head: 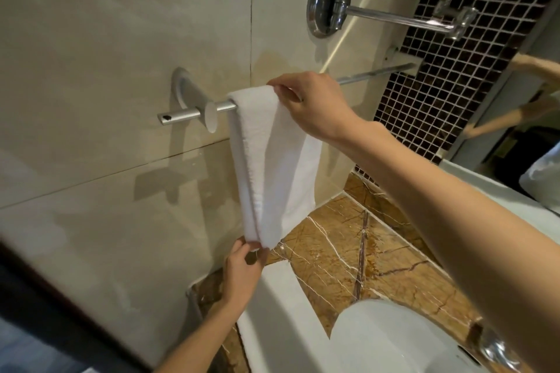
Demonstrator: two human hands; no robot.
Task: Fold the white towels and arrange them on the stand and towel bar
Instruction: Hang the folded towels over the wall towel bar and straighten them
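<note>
Towel (272,160): white, folded into a long narrow strip; it hangs over the towel bar (225,106) near the bar's left end; both halves drop in front of the beige wall tile (106,39).
Towel bar: a silver rod running along the wall; its left bracket (185,89) shows just beside the towel; the rod's far stretch emerges beyond my right hand (309,103).
Right hand: my fingers curl over the top of the towel where it crosses the bar and clamp the fold there.
Left hand (242,266): thumb and fingers pinch the towel's bottom edge; my hands are well apart, one at each end of the hanging strip.
Worktop (388,251): brown veined marble below the towel; a white basin (378,342) lies in the foreground.
Surroundings: a chrome wall mount (328,3) with a straight arm above the bar; dark mosaic tiles (439,85) and a mirror (533,106) to the right.
</note>
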